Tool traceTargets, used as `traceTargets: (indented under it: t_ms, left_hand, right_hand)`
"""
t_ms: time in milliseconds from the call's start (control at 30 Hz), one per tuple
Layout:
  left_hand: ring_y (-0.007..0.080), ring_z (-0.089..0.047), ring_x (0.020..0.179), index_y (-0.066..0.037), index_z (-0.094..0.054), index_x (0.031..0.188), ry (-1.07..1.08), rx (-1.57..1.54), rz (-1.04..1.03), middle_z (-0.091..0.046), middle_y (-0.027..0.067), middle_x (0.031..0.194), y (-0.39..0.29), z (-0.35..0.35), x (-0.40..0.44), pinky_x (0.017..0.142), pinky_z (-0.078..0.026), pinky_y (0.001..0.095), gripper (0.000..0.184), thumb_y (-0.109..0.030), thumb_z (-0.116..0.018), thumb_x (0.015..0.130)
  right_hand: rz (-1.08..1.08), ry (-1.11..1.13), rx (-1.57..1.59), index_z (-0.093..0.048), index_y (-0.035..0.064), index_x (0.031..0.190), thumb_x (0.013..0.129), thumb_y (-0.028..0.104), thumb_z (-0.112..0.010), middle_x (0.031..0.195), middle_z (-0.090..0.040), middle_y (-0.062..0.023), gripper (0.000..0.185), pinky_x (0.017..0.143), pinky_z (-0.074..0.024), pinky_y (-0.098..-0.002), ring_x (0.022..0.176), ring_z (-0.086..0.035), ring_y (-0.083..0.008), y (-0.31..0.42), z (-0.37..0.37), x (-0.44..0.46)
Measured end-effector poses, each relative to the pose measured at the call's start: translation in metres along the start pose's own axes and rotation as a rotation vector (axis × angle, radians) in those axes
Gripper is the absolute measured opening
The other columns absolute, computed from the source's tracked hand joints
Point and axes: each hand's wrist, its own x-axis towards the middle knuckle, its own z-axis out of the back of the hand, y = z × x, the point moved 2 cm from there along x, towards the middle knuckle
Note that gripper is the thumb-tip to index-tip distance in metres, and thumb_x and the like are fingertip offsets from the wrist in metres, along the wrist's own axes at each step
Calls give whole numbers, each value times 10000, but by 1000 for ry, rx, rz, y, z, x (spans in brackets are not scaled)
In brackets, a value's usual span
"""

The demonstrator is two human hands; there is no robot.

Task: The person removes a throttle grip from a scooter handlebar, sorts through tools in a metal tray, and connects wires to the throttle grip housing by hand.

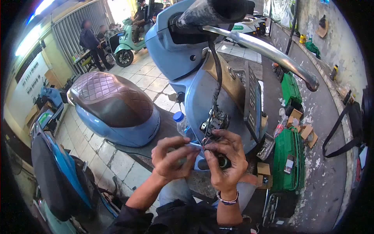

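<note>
Both hands meet in front of the blue scooter's front panel (198,97). My left hand (173,158) pinches a small white piece (194,145) between thumb and fingers. Close on its right, my right hand (226,156) has thumb and forefinger pressed together on thin wires (205,139). These wires hang at the lower end of a black wrapped cable (216,85), which runs down from the handlebar. A dark metal part with wiring (216,120) sits just above my fingers. Behind my left hand stands a clear bottle with a blue cap (179,117).
A silver brake lever (272,48) juts out overhead to the right. The brown quilted seat (113,95) is at left, with another scooter (58,171) nearer. Green crates (288,156) and cardboard boxes (307,134) stand at right. People (92,43) are at the back left.
</note>
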Motion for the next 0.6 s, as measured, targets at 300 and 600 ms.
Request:
traceTargets:
  t_ms: [300, 600]
  left_hand:
    - [243, -692, 874, -84, -795, 942, 86, 44, 23, -715, 122, 1033, 3, 4, -4, 702, -529, 354, 252, -90, -941, 737]
    - [159, -688, 908, 31, -784, 1012, 127, -398, 611, -696, 145, 1097, -15, -7, -1, 702, -552, 261, 138, -5, -806, 880]
  right_hand:
    - [-3, 22, -5, -804, 20, 1001, 854, -4, -790, 1246, -705, -170, 150, 805, -587, -312, 945, -722, -204, 1, 1, 1]
    - [12, 1, -26, -802, 15, 992, 842, -17, -800, 1234, -709, -172, 154, 812, -590, -320, 929, -730, -203, 2, -2, 1]
